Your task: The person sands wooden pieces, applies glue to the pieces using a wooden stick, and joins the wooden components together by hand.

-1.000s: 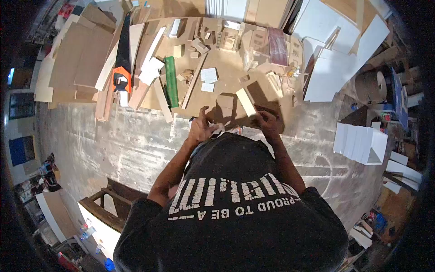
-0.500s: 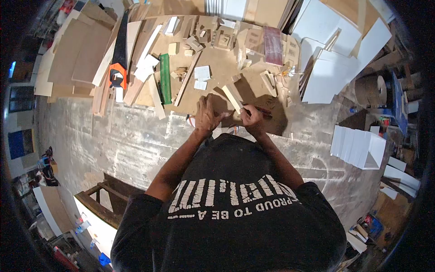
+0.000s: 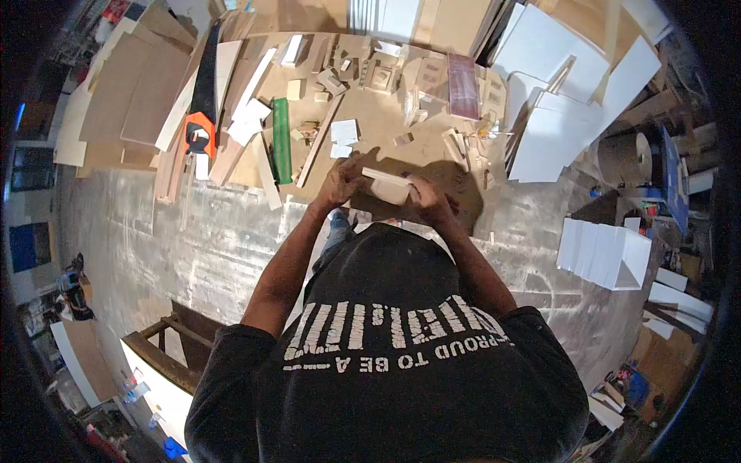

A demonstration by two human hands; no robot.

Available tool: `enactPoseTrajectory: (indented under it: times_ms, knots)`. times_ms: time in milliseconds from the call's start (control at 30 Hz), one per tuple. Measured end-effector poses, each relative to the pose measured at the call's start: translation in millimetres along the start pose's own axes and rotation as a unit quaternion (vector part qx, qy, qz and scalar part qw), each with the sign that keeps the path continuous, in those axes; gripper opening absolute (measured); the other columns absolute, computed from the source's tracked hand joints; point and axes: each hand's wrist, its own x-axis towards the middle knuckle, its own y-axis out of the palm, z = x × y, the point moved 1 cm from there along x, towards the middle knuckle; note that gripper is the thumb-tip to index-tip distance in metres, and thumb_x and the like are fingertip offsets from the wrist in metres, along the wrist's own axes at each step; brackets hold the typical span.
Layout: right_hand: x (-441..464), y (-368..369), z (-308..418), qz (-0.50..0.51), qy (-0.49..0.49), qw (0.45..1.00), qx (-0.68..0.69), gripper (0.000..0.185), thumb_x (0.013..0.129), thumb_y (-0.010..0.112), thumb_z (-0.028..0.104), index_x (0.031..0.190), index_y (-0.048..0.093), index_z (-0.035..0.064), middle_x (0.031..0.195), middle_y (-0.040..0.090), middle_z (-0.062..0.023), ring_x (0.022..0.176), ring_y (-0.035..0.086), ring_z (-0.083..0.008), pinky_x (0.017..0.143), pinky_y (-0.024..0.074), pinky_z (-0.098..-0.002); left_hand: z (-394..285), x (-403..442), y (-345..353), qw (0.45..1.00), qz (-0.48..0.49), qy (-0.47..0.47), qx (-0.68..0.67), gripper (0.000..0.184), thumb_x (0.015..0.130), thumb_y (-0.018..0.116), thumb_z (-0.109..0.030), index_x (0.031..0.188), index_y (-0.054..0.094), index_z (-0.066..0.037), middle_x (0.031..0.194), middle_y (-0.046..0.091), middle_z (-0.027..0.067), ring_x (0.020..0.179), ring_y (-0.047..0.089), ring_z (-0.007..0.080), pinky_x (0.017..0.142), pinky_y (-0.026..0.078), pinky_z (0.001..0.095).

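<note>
Both hands hold a small pale wooden piece point(image 3: 387, 187) between them, over the near edge of the brown work board. The piece has a light strip along its top edge. My left hand point(image 3: 342, 184) grips its left end with the fingers closed. At the right end, my right hand point(image 3: 430, 202) pinches it. Just beyond them lie white paper slips point(image 3: 344, 132) and a small wood block point(image 3: 404, 140). Dark shadows of the hands fall on the board around the piece.
An orange-handled saw point(image 3: 200, 133) rests on planks at the left, near a green strip point(image 3: 282, 143). Wooden blocks and a model building point(image 3: 380, 75) stand at the back. White panels point(image 3: 548, 127) lean at the right. A white box point(image 3: 604, 253) stands on the floor.
My left hand has come to the wooden piece and closed on it. The piece has turned from slanting to nearly level across the view, and my right hand still holds it.
</note>
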Motion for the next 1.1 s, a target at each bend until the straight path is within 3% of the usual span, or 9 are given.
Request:
enactPoseTrajectory:
  times_ms: [100, 200, 300, 400, 500, 667, 800, 1000, 1100]
  knots:
    - [11.3, -11.1, 19.5, 0.002, 0.13, 0.986, 0.107, 0.025, 0.088, 0.061, 0.015, 0.106, 0.063, -0.0029, 0.097, 0.067, -0.0227, 0.092, 0.066, -0.0385, 0.081, 0.0521, -0.042, 24.1, 8.1, 6.5, 0.994, 0.091, -0.039, -0.052, 0.042, 0.076, 0.073, -0.015, 0.115, 0.063, -0.001, 0.111, 0.061, 0.0222, 0.099, 0.064, 0.0358, 0.086, 0.052, 0.0397]
    - [13.4, -20.1, 28.0, 0.054, 0.238, 0.961, 0.13, 0.027, 0.09, 0.061, 0.019, 0.105, 0.065, -0.0034, 0.098, 0.068, -0.0232, 0.094, 0.067, -0.0366, 0.082, 0.0521, -0.0412, -14.3, 20.6, -9.2, 0.99, 0.131, -0.047, 0.02, 0.032, 0.077, 0.071, -0.013, 0.105, 0.067, 0.001, 0.104, 0.064, 0.021, 0.095, 0.064, 0.0367, 0.081, 0.053, 0.039]
    - [11.0, -18.0, 36.8, -0.006, 0.252, 0.959, 0.133, 0.029, 0.092, 0.059, 0.021, 0.106, 0.066, -0.0027, 0.099, 0.069, -0.0227, 0.094, 0.068, -0.0353, 0.084, 0.0518, -0.0403, -2.5, 23.5, -6.6, 0.992, 0.123, 0.027, 0.027, 0.034, 0.077, 0.075, -0.013, 0.107, 0.067, 0.001, 0.108, 0.064, 0.0196, 0.097, 0.065, 0.0343, 0.084, 0.053, 0.0367]
    - [18.6, -26.1, 48.8, -0.005, 0.287, 0.945, 0.154, 0.03, 0.093, 0.059, 0.022, 0.109, 0.067, -0.0017, 0.1, 0.069, -0.0219, 0.095, 0.068, -0.0341, 0.086, 0.051, -0.0397, 4.6, 28.9, -7.2, 0.987, 0.129, 0.078, 0.056, 0.019, 0.079, 0.067, -0.011, 0.093, 0.067, 0.001, 0.094, 0.063, 0.0205, 0.087, 0.063, 0.038, 0.073, 0.051, 0.0433]
    - [11.9, -13.9, 41.6, 0.005, 0.291, 0.946, 0.142, 0.029, 0.093, 0.054, 0.022, 0.111, 0.066, 0.0037, 0.111, 0.066, -0.018, 0.103, 0.063, -0.0357, 0.093, 0.0472, -0.0438, 19.3, 36.2, -4.9, 0.986, 0.147, 0.07, 0.02, 0.016, 0.077, 0.065, -0.007, 0.09, 0.066, 0.002, 0.091, 0.063, 0.0207, 0.086, 0.063, 0.0388, 0.073, 0.05, 0.0438]
    - [1.5, 10.6, 22.3, -0.045, 0.178, 0.982, 0.034, 0.031, 0.093, 0.058, 0.02, 0.115, 0.065, -0.0007, 0.105, 0.068, -0.0225, 0.1, 0.066, -0.0375, 0.089, 0.0498, -0.0429, -3.0, 34.9, -19.1, 0.986, 0.163, 0.025, 0.029, 0.023, 0.074, 0.063, -0.005, 0.095, 0.066, 0.003, 0.091, 0.064, 0.0217, 0.084, 0.063, 0.0393, 0.074, 0.051, 0.042]
    - [18.2, 16.4, 19.9, 0.068, 0.303, 0.946, 0.099, 0.031, 0.092, 0.057, 0.017, 0.118, 0.063, 0.0007, 0.112, 0.066, -0.023, 0.106, 0.063, -0.0388, 0.091, 0.0491, -0.0441, 4.6, 23.4, -25.0, 0.993, 0.117, 0.01, 0.021, 0.023, 0.077, 0.074, -0.018, 0.083, 0.065, 0.002, 0.085, 0.062, 0.02, 0.079, 0.062, 0.0339, 0.07, 0.049, 0.042]
    - [31.8, 14.9, 12.0, 0.034, 0.108, 0.982, 0.151, 0.034, 0.085, 0.055, 0.003, 0.119, 0.06, -0.0004, 0.119, 0.062, -0.0238, 0.113, 0.059, -0.0393, 0.097, 0.0478, -0.0427, -4.7, 9.5, -30.4, 0.998, 0.061, -0.016, 0.012, 0.024, 0.079, 0.076, -0.018, 0.091, 0.071, 0.002, 0.089, 0.065, 0.019, 0.081, 0.066, 0.0299, 0.071, 0.053, 0.0369]
    - [49.1, 4.7, 10.9, 0.067, 0.147, 0.959, 0.234, 0.033, 0.083, 0.053, -0.002, 0.115, 0.061, -0.0019, 0.118, 0.063, -0.024, 0.113, 0.06, -0.038, 0.098, 0.0478, -0.042, 2.2, 7.7, -29.8, 0.996, 0.082, 0.034, 0.029, 0.027, 0.078, 0.077, -0.02, 0.096, 0.072, 0.001, 0.093, 0.066, 0.0189, 0.083, 0.068, 0.0285, 0.072, 0.054, 0.0351]
